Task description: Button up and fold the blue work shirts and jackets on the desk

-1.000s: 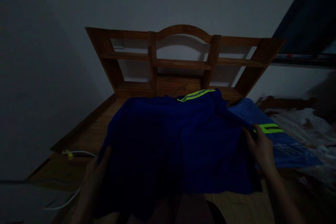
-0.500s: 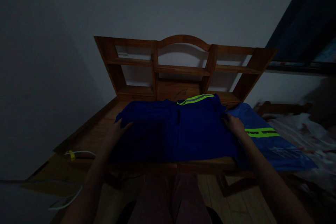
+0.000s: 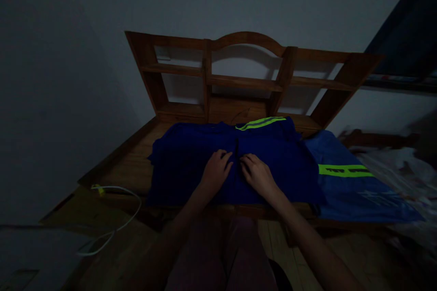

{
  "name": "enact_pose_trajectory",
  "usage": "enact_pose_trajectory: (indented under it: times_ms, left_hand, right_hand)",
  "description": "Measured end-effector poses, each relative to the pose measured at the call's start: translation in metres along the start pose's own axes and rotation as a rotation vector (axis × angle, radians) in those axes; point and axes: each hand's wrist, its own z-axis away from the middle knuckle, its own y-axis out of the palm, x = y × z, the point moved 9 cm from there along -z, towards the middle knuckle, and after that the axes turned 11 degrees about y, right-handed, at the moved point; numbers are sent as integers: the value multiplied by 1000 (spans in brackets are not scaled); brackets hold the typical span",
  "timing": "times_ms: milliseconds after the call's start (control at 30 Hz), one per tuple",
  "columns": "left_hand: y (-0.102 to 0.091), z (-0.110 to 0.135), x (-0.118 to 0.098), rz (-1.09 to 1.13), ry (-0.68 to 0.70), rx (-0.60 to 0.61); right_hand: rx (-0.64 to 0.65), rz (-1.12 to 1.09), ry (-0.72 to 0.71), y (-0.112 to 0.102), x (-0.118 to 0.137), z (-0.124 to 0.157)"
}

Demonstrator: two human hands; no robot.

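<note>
A dark blue work jacket (image 3: 191, 145) lies spread across the wooden desk, a yellow-green reflective band with a grey stripe along its upper right part. A dark vertical line, like a front opening, runs down its middle. Just left of that line, my left hand (image 3: 217, 168) rests over the cloth with its fingers bent and apart. My right hand (image 3: 256, 173) is on the other side of the line, palm down, fingers slightly curled and spread. Neither hand visibly grips any cloth, though the dim light hides the fingertips' contact.
A wooden shelf unit (image 3: 244, 82) stands at the back of the desk (image 3: 133, 163) against the wall. To the right lies a lighter blue garment (image 3: 344, 195) with a yellow-green band. A white cable (image 3: 136, 209) hangs over the left front edge. Pale plastic or cloth (image 3: 403, 168) sits far right.
Both hands have moved inward from the jacket's left and right sides to its middle. The jacket stays spread out, and the view has shifted slightly.
</note>
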Motion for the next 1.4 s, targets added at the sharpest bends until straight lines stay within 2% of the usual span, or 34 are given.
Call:
enact_pose_trajectory:
  times_ms: [67,133,200,267,367,467,567,633,700,800,933,1000,1100,1267,1400]
  left_hand:
    - [24,5,25,114,-103,24]
    - [41,14,48,235,-189,53]
    - [47,20,62,283,-244,55]
    - [47,21,65,267,-269,54]
    - [47,23,54,270,-289,119]
    - [43,40,30,339,-307,198]
    - [33,66,1,447,-315,196]
    - [30,81,-10,535,-361,164]
    - [34,90,-12,626,-438,126]
    - [42,88,-8,724,-501,71]
    - [38,72,-11,753,-442,-2]
    - [36,64,-15,789,-401,-18]
    - [42,59,-19,867,-366,-2]
    - [57,63,-14,915,-408,8]
    - [59,64,-14,924,-417,11]
  right_hand:
    - [17,-38,76,23,-21,0]
    - [23,-106,144,37,-44,2]
    - [21,-176,176,42,-59,3]
    - [29,-218,189,42,-64,3]
    - [46,-248,208,36,-59,8]
    - [93,-305,192,29,-45,29]
    - [135,-346,180,23,-34,59]
    - [111,-347,193,18,-33,75]
    - [90,-323,210,15,-32,83]
    - [113,-241,210,16,-28,84]
    - [141,-133,190,18,-22,79]
    - [146,-152,186,19,-22,78]
    - [140,-335,219,19,-30,76]
    - [157,-710,373,15,-58,74]
    - [232,-858,403,9,-56,74]
